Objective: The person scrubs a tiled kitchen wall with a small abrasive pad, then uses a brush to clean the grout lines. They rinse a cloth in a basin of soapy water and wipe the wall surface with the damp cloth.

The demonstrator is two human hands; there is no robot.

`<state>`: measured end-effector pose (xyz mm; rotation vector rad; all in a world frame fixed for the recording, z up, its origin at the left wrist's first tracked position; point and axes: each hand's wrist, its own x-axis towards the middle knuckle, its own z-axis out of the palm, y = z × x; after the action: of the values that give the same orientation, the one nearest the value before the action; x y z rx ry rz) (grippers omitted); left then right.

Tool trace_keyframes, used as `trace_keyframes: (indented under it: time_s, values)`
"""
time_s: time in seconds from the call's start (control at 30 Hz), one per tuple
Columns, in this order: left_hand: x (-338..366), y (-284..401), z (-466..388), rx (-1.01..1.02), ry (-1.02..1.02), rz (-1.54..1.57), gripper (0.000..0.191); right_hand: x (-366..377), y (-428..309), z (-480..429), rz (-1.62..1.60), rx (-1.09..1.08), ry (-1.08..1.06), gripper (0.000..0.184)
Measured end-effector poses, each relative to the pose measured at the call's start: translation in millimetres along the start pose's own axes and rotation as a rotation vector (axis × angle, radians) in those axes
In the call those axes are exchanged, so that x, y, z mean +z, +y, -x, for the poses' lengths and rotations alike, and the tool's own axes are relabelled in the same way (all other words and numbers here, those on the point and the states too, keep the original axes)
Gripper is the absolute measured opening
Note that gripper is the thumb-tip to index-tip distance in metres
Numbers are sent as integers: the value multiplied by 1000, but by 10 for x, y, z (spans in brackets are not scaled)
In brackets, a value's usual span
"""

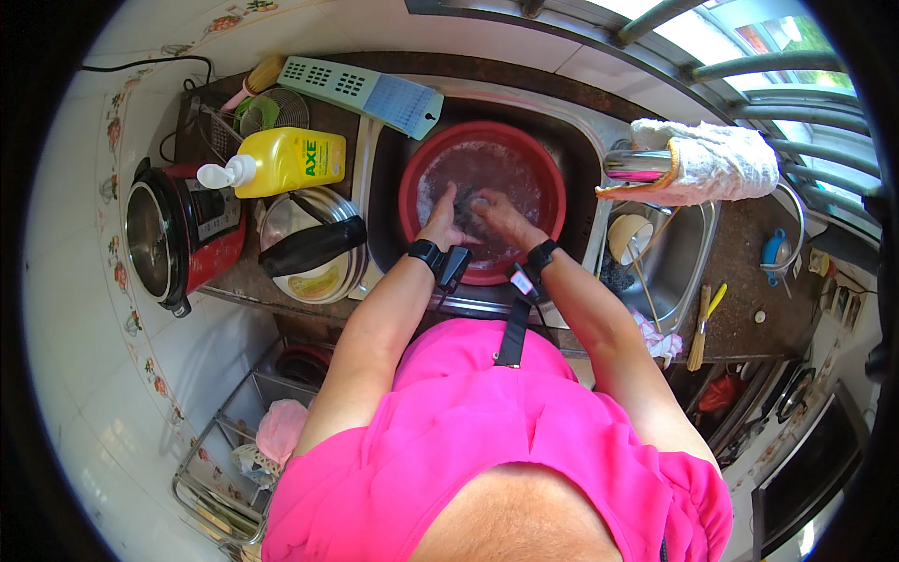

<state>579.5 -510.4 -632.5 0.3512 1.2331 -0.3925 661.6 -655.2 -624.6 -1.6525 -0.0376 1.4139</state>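
Note:
A red plastic basin (555, 204) of sudsy, murky water sits in the large steel sink (590, 140). Both of my hands are inside it, near its middle. My left hand (444, 221) is at the left, its fingers extended and partly in the water. My right hand (502, 218) is curled at a dark, blurred thing (469, 211) between the hands, perhaps a scourer; what it is cannot be told. Water and fingers hide which hand grips it. A strap device sits on each wrist.
Left of the sink stand a yellow dish soap bottle (291, 163), a lidded pot (316, 246) and a red electric cooker (211, 232). A bowl (630, 237) and chopsticks lie in the small right sink. A cloth (723, 161) hangs near the tap; brushes (701, 327) lie at the right.

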Motion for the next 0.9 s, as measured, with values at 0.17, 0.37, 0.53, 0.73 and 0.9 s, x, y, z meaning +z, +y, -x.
trace_keyframes:
  time_s: [0.17, 0.37, 0.53, 0.73, 0.9]
  values:
    - [-294, -74, -414, -21, -111, 163, 54, 356, -296, 288, 44, -426, 45, 34]
    - [43, -115, -262, 261, 131, 26, 49, 145, -297, 64, 559, -307, 359, 37]
    - [197, -58, 167, 272, 149, -20, 56, -145, -78, -65, 933, -305, 485, 51]
    - [-25, -13, 28, 40, 77, 1, 68, 91, 8, -33, 99, -88, 93, 36]
    - [-304, -83, -255, -20, -34, 241, 43, 344, -196, 224, -167, -197, -141, 42]
